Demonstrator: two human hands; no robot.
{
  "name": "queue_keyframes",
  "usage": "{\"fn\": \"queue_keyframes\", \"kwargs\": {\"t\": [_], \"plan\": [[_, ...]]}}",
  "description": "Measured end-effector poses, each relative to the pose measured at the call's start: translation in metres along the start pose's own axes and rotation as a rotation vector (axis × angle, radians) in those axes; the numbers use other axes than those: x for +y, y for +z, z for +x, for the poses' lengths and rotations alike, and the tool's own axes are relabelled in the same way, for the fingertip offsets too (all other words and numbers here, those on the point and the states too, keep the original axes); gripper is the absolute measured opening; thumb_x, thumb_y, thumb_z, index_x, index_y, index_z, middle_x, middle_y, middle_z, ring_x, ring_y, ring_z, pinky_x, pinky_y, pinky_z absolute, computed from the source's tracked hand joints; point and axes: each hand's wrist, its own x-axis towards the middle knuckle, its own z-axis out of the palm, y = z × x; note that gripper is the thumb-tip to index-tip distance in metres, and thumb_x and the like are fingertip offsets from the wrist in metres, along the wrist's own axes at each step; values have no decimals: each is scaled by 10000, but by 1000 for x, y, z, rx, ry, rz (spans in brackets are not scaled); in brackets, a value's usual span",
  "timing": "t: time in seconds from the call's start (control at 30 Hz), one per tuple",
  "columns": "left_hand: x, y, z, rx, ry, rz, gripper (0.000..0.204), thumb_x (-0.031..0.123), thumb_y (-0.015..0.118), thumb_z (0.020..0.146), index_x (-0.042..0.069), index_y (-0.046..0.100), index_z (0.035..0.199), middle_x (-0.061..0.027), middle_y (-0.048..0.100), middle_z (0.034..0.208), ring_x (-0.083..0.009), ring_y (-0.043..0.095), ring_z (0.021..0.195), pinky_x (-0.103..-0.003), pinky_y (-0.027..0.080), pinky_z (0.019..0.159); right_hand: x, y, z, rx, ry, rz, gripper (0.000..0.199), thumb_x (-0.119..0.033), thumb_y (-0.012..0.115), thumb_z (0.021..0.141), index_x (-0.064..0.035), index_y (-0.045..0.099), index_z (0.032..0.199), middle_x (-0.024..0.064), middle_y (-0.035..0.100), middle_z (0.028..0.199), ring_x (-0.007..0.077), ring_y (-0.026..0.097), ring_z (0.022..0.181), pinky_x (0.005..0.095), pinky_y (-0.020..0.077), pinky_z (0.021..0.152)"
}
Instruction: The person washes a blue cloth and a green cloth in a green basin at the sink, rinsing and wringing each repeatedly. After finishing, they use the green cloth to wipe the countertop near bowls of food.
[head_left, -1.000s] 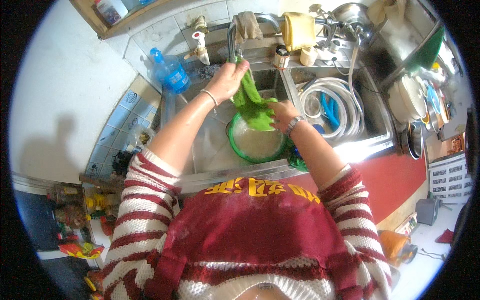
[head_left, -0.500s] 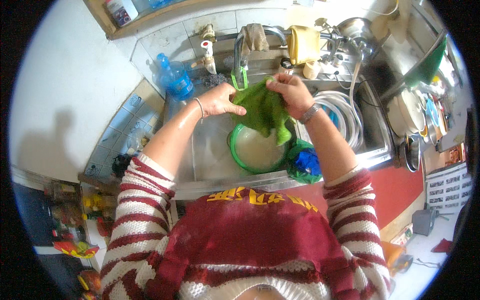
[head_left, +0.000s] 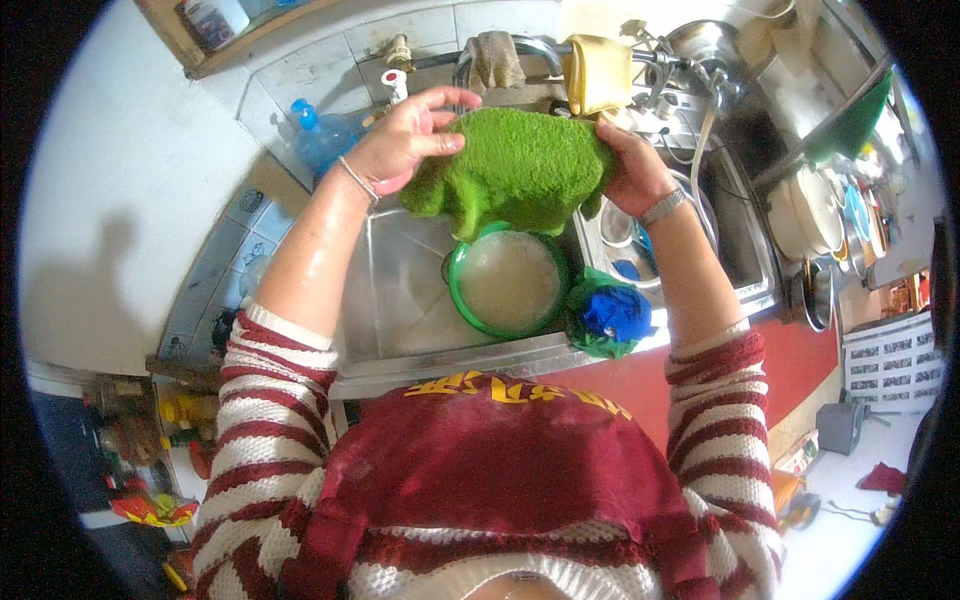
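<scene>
A fuzzy green cloth [head_left: 520, 165] is spread out in the air over the sink, part of its lower edge drooping. My right hand [head_left: 637, 170] grips its right end, thumb on the near face and the other fingers mostly hidden behind. At the opposite end is my left hand [head_left: 408, 142], its fingers apart and its thumb beside the cloth's edge. Below the cloth, a green basin [head_left: 458, 300] of cloudy, whitish water [head_left: 510, 282] stands in the steel sink [head_left: 385, 290].
Right of the basin, a green and blue plastic bag bundle [head_left: 612, 312] lies on the sink's edge. A curved tap with a grey rag [head_left: 495, 60] and a yellow cloth [head_left: 598, 75] is behind. A blue bottle [head_left: 322, 140] stands left; pots [head_left: 805, 215] are right.
The cloth has gone from bunched and hanging to spread wide. My hands have moved farther apart, the left one loosening its fingers, and more of the basin now shows.
</scene>
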Motion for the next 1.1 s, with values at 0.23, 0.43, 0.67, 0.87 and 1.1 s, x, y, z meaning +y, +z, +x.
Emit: {"fn": "queue_keyframes", "kwargs": {"t": [0.23, 0.43, 0.67, 0.87, 1.1], "plan": [[31, 4, 19, -128, 223, -33, 523, -45, 609, 824, -5, 461, 1324, -122, 639, 1106, -181, 629, 1013, -307, 506, 915, 10, -15, 5, -54, 1, 42, 202, -196, 488, 985, -56, 548, 1119, 93, 626, 1069, 229, 613, 996, 369, 485, 929], [35, 8, 31, -147, 211, -143, 551, -62, 571, 801, -18, 454, 1337, -133, 631, 1141, -195, 622, 1047, -315, 497, 945, 12, -8, 3, -75, -96, 79, 220, -144, 469, 991, -53, 542, 1178, 74, 618, 1121, 216, 602, 1041, 374, 480, 947], [16, -12, 42, -62, 160, -194, 550, -75, 502, 759, -18, 534, 1306, -141, 602, 1260, -217, 600, 1119, -348, 462, 1003, 13, -11, -1, -125, -286, 100, 398, -110, 486, 980, -58, 464, 1374, 94, 575, 1288, 205, 562, 1167, 368, 477, 986], [14, -6, 49, -48, 150, -205, 520, -76, 503, 769, -5, 563, 1281, -133, 617, 1235, -211, 605, 1109, -347, 461, 1007, 17, -10, -1, -30, -240, 53, 437, -134, 555, 951, -40, 471, 1369, 95, 567, 1310, 209, 549, 1192, 355, 453, 1010], [-27, 25, 97, 209, 76, 316, 436, 24, 617, 868, 22, 533, 1295, -115, 604, 1239, -204, 583, 1118, -331, 460, 964, 71, 39, 43, 248, -214, -758, 340, -148, 638, 859, 45, 607, 1137, 116, 683, 964, 156, 639, 809, 305, 517, 726]]}}
